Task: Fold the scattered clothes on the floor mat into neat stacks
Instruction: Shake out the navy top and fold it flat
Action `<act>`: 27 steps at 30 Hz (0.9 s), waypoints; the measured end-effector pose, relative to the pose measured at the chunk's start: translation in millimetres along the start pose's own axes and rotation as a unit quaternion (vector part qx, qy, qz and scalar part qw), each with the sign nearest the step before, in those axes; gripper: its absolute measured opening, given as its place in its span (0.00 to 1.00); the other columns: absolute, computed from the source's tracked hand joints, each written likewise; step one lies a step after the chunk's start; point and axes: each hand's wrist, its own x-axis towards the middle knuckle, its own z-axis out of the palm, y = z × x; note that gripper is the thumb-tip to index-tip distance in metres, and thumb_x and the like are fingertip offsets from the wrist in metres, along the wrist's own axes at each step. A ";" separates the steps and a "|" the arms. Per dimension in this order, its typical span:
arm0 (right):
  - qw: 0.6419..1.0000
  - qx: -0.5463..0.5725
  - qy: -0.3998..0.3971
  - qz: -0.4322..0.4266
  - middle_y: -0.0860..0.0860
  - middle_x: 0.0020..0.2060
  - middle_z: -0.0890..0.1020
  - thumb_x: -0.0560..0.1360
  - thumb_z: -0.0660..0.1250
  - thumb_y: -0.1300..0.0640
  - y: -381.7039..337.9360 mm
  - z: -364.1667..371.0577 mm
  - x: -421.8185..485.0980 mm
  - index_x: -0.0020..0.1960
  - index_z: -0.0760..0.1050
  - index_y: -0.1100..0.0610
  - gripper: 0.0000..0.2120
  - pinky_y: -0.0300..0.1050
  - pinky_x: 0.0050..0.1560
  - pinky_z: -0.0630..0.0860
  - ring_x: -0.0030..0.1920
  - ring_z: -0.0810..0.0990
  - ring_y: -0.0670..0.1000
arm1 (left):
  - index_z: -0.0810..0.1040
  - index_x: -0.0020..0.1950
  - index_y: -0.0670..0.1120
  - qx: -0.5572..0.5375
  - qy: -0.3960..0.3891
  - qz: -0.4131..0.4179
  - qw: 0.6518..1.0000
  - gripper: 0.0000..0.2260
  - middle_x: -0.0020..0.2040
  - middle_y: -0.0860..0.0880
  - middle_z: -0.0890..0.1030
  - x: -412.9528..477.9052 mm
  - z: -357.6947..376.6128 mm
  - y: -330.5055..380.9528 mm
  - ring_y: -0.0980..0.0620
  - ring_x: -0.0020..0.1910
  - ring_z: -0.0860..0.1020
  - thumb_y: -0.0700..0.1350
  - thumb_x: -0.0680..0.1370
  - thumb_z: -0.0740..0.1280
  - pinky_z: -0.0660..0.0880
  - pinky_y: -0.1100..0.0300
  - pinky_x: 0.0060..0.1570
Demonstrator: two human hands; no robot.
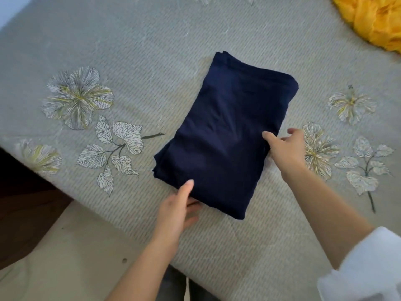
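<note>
A navy blue garment [223, 135] lies folded into a thick rectangle in the middle of the grey flowered mat [134, 51]. My left hand [178, 207] is at its near left corner, thumb on top of the cloth and fingers tucked under the edge. My right hand [286, 146] is at the garment's right edge, thumb pressed on the fabric and fingers spread over the mat beside it. A crumpled yellow garment [375, 20] sits at the mat's far right corner, partly cut off by the frame.
The mat's near left edge runs diagonally; beyond it lie a pale floor [71, 253] and a dark area [23, 198] at the left. A white sleeve [364, 268] covers my right forearm at the lower right.
</note>
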 end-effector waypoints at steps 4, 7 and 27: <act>0.993 0.096 -0.056 0.043 0.54 0.37 0.80 0.72 0.68 0.60 -4.3 -3.9 -1.6 0.42 0.75 0.60 0.04 0.47 0.40 0.79 0.36 0.77 0.51 | 0.75 0.58 0.55 -0.005 0.054 0.079 0.995 0.09 0.57 0.53 0.81 0.8 22.9 5.3 0.52 0.56 0.80 0.52 0.78 0.64 0.77 0.52 0.56; 0.993 0.046 -0.095 0.051 0.50 0.23 0.77 0.70 0.69 0.60 -1.0 -24.3 -16.4 0.36 0.74 0.60 0.06 0.42 0.30 0.79 0.27 0.78 0.51 | 0.72 0.57 0.57 0.012 0.125 0.187 0.974 0.07 0.59 0.59 0.78 -1.5 14.6 19.1 0.59 0.59 0.77 0.53 0.80 0.60 0.72 0.55 0.61; 0.834 -0.454 -0.060 -0.308 0.46 0.78 0.41 0.81 0.44 0.41 51.0 33.5 -40.3 0.77 0.39 0.42 0.27 0.57 0.75 0.37 0.77 0.38 0.52 | 0.45 0.78 0.57 0.635 0.171 0.332 0.676 0.27 0.79 0.46 0.41 55.2 -33.8 41.0 0.49 0.77 0.37 0.60 0.80 0.46 0.36 0.47 0.73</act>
